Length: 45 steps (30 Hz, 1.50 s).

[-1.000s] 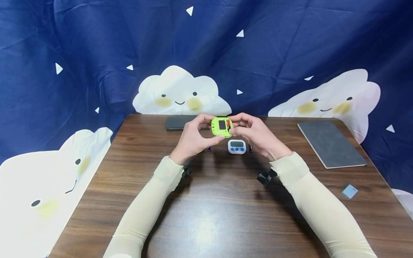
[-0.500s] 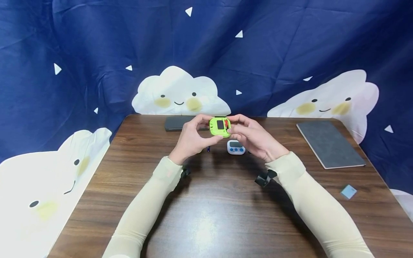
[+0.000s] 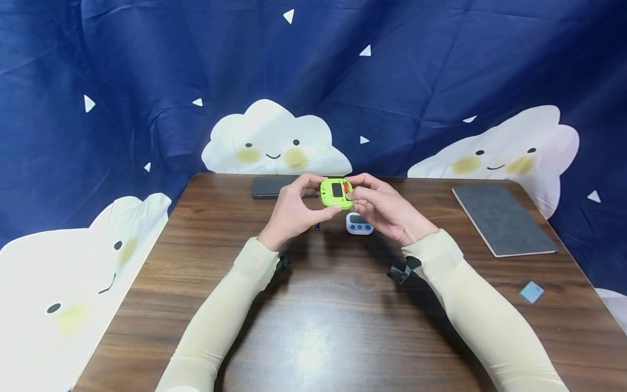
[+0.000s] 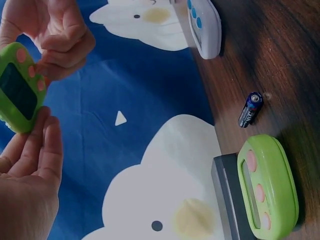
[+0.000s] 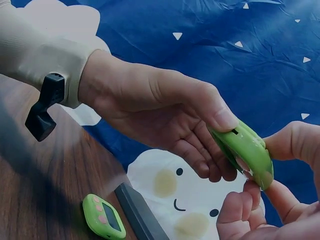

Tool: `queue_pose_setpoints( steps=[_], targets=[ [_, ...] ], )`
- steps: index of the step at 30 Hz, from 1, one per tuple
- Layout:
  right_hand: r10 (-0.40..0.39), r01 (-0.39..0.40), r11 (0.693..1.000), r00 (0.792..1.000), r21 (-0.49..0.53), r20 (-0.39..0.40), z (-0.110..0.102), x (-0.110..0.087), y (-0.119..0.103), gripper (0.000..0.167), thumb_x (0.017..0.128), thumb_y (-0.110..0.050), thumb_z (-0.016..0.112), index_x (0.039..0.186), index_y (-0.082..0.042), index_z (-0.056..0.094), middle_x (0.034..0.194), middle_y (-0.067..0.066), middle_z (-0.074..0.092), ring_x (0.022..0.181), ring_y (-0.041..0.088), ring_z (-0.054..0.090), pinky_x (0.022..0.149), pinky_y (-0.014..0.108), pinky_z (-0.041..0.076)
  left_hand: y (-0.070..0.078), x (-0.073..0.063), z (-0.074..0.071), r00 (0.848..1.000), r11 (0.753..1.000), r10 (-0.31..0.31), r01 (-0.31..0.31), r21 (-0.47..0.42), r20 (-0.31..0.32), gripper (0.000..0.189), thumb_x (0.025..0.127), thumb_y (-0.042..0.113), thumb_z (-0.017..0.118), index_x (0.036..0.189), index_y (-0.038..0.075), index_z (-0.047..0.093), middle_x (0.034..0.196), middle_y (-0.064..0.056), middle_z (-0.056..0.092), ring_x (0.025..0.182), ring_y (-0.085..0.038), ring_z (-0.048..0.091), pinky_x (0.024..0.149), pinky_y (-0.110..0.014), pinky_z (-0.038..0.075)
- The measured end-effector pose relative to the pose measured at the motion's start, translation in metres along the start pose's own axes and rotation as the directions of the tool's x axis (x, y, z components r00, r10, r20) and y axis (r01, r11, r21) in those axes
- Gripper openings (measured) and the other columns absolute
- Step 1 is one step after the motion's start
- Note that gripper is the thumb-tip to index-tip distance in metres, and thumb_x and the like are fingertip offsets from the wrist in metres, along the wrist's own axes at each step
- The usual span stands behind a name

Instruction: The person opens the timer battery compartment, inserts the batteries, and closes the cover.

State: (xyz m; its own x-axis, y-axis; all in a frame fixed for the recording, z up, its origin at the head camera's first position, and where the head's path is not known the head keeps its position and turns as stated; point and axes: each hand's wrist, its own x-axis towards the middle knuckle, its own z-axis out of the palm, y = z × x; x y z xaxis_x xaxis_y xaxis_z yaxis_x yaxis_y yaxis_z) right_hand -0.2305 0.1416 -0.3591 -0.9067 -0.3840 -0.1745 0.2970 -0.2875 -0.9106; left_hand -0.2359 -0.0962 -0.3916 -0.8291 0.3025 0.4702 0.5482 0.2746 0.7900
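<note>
Both hands hold a green kitchen timer raised over the far part of the table. Its back, with a dark square and an uncovered recess containing a small red piece, faces the head camera. My left hand grips the timer's left side between thumb and fingers. On the other side, my right hand pinches the edge, its thumb pressed at the recess by the red piece. In the left wrist view the timer's front shows pink buttons and a dark display.
A white timer with blue buttons sits below the hands. A blue battery lies near a second green timer, beside a dark flat case. At right are a grey notebook and a light-blue square.
My right hand has shifted slightly left, its thumb moving over the recess, and now hides a small dark item right of the white timer. The left hand keeps its hold.
</note>
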Motion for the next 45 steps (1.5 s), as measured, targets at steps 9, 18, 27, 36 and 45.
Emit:
queue_pose_setpoints(
  steps=[9,18,27,36,45],
  targets=[
    [-0.038,0.037,0.998,0.999,-0.052,-0.008,-0.016,-0.011,-0.008,0.023,0.110,0.003,0.061,0.124,-0.011,0.073,0.111,-0.001,0.079,0.091,0.010,0.073,0.087,0.020,0.064,-0.001,0.002,-0.001,1.000,1.000,-0.005,0.005,-0.025,-0.004,0.055,0.083,0.020,0.100,0.130,0.009,0.072,0.123,-0.008,0.082,0.112,-0.022,0.077,0.106,-0.042,0.065],
    [-0.110,0.101,0.962,0.994,-0.254,-0.021,-0.081,-0.051,-0.012,0.031,0.106,0.004,0.068,0.130,-0.013,0.077,0.114,-0.002,0.077,0.107,0.008,0.072,0.100,0.021,0.062,-0.002,0.003,-0.004,0.999,0.997,-0.044,0.042,-0.058,-0.031,0.054,0.082,0.020,0.100,0.129,0.011,0.074,0.120,-0.008,0.082,0.110,-0.021,0.077,0.107,-0.045,0.064],
    [-0.119,0.032,0.762,0.989,-0.647,-0.092,-0.175,-0.087,0.002,0.046,0.101,-0.003,0.081,0.144,0.000,0.068,0.114,-0.010,0.076,0.102,0.003,0.070,0.089,0.015,0.061,-0.007,0.005,-0.004,0.999,0.996,-0.046,0.043,-0.078,-0.028,0.053,0.083,0.020,0.099,0.129,0.011,0.075,0.122,-0.009,0.081,0.110,-0.022,0.076,0.109,-0.055,0.063],
    [-0.042,-0.007,0.489,0.999,-0.872,-0.032,-0.218,-0.116,0.027,0.057,0.094,-0.013,0.091,0.145,-0.002,0.069,0.119,0.007,0.074,0.104,0.007,0.066,0.087,0.015,0.055,-0.007,0.003,-0.006,0.998,0.995,-0.056,0.053,-0.085,-0.035,0.052,0.083,0.021,0.098,0.129,0.013,0.075,0.121,-0.007,0.081,0.111,-0.021,0.076,0.109,-0.056,0.063],
    [-0.072,-0.023,0.366,0.996,-0.930,-0.053,-0.217,-0.118,0.041,0.062,0.088,-0.017,0.097,0.141,-0.002,0.070,0.119,0.010,0.070,0.100,0.005,0.059,0.083,0.018,0.051,-0.008,0.004,-0.005,0.998,0.994,-0.055,0.053,-0.093,-0.020,0.054,0.083,0.021,0.098,0.130,0.011,0.074,0.122,-0.009,0.081,0.113,-0.023,0.076,0.111,-0.058,0.061]
  ],
)
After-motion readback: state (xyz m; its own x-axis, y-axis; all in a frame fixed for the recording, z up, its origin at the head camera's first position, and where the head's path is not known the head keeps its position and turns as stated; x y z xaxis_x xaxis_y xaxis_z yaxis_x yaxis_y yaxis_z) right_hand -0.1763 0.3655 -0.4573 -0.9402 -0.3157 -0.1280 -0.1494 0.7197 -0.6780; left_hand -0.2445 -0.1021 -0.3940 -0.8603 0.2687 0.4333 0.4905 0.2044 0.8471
